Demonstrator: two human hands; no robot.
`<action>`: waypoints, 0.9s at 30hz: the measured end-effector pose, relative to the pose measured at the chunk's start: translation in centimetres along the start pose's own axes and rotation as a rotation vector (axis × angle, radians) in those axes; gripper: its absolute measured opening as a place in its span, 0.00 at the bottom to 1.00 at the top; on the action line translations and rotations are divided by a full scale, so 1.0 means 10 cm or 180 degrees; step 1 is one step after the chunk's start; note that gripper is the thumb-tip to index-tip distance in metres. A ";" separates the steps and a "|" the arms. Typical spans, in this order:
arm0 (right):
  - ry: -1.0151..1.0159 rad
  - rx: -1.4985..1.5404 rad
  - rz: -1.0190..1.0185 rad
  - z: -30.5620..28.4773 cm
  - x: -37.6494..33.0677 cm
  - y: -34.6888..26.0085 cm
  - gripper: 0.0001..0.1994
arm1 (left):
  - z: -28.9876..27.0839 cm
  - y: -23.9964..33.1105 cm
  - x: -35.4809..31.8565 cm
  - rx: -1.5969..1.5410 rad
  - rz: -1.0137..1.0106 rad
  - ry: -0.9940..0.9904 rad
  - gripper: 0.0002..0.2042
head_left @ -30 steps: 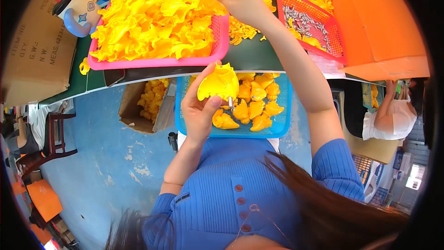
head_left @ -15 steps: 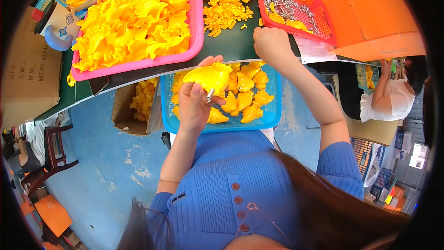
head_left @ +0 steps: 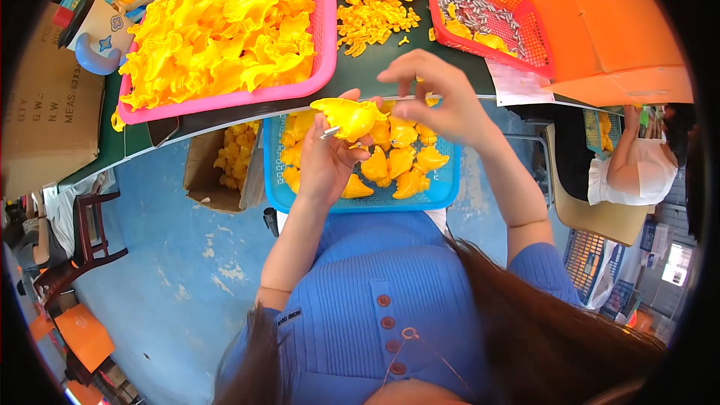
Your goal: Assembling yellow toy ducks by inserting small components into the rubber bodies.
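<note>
My left hand [head_left: 330,161] is closed around a curved, glossy yellow plastic shell piece [head_left: 351,118] above the blue basket. A short silver metal pin [head_left: 329,133] sticks out at the piece's left side. My right hand [head_left: 442,101] is just right of it, over the table's near edge, with index finger and thumb apart. Some yellow shows through the gap between its fingers; I cannot tell whether it touches them. Beneath both hands, the blue basket [head_left: 439,199] holds several rounded yellow pieces [head_left: 411,183].
A pink basket [head_left: 325,52] heaped with yellow shells stands on the green table [head_left: 356,75]. Small yellow parts [head_left: 367,22] lie beside it. A red basket [head_left: 536,41] holds metal pins. An orange box [head_left: 607,22] stands far right; a cardboard box [head_left: 196,180] sits lower left. A co-worker [head_left: 634,165] is at right.
My right hand has come back from beside the red basket toward my left hand, and its fingers have spread. The yellow shell piece has turned, so its pin now points left.
</note>
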State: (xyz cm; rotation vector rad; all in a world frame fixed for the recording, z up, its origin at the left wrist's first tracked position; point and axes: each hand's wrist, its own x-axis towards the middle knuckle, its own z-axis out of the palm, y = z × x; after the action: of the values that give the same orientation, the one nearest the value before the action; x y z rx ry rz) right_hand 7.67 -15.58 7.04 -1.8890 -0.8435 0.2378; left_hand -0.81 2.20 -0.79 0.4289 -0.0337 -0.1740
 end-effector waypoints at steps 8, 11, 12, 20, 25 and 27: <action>0.0277 -0.0589 -0.1034 0.25 -0.08 -0.01 0.19 | 0.08 -0.07 0.01 0.0508 -0.0052 0.0204 0.27; 0.0301 -0.0428 -0.0863 0.24 -0.09 -0.02 0.19 | 0.06 -0.09 0.00 0.0336 0.0013 -0.0123 0.28; 0.0329 -0.0468 -0.0905 0.24 -0.09 -0.02 0.19 | 0.05 -0.10 0.00 0.0262 0.0106 -0.0368 0.29; 0.0474 -0.0793 -0.0956 0.35 -0.18 0.06 0.20 | -0.15 -0.20 -0.01 0.0669 0.0222 -0.0042 0.31; 0.0430 -0.0885 -0.1091 0.29 -0.18 0.06 0.22 | -0.17 -0.21 -0.01 0.0682 0.0206 -0.0035 0.30; 0.0648 -0.1059 -0.0829 0.12 -0.18 0.20 0.23 | -0.10 -0.16 0.01 0.0713 0.0265 0.0022 0.31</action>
State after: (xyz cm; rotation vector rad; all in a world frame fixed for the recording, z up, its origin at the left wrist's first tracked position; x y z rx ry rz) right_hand 6.66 -16.36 4.45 -2.0382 -1.0230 -0.2665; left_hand -0.85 1.21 -2.37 0.6505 -0.0645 -0.0867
